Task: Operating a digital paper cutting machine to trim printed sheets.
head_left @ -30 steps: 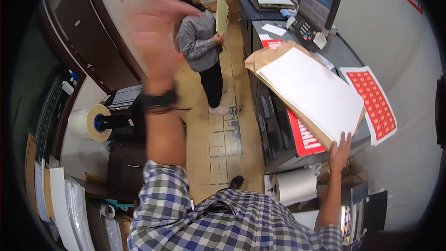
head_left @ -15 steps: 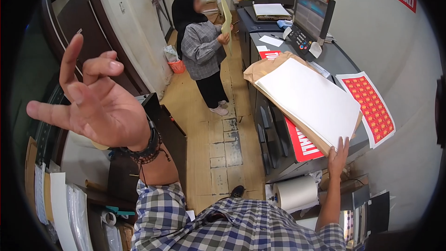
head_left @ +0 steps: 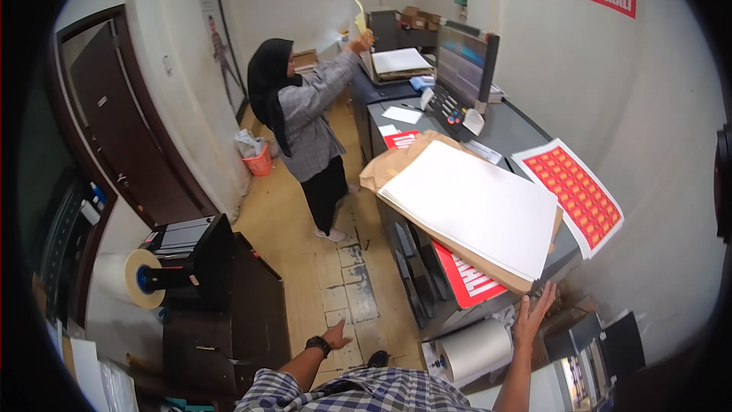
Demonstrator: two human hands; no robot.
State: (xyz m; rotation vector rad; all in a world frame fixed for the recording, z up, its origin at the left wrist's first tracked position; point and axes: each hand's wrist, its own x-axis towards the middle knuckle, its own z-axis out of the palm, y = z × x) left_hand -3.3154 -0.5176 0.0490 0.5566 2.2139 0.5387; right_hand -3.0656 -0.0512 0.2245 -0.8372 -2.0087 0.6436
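My right hand (head_left: 531, 315), fingers stretched out, is at the near corner of a stack of white paper sheets (head_left: 480, 206). Whether its fingertips touch the stack is not clear. The sheets lie on opened brown wrapping paper (head_left: 381, 170), which rests slanted on the dark grey machine top (head_left: 522, 128). Low over the floor, my left hand (head_left: 334, 336) holds nothing, its fingers extended, with a dark watch (head_left: 319, 345) on the wrist. Right of the stack lies a printed sheet (head_left: 573, 194) with rows of red and yellow labels.
A co-worker (head_left: 305, 122) stands beyond the machine's far left side, holding up a yellowish sheet (head_left: 359, 17). A monitor (head_left: 467, 65) and control panel (head_left: 456, 112) stand on the machine. White rolls (head_left: 474, 349) sit below it. At left is a dark cabinet (head_left: 259, 297) with a film roll (head_left: 126, 278).
My raised left hand has dropped low near my body. My right hand has slid off the sheets to their corner. The co-worker has turned and reaches the yellowish sheet toward the machine.
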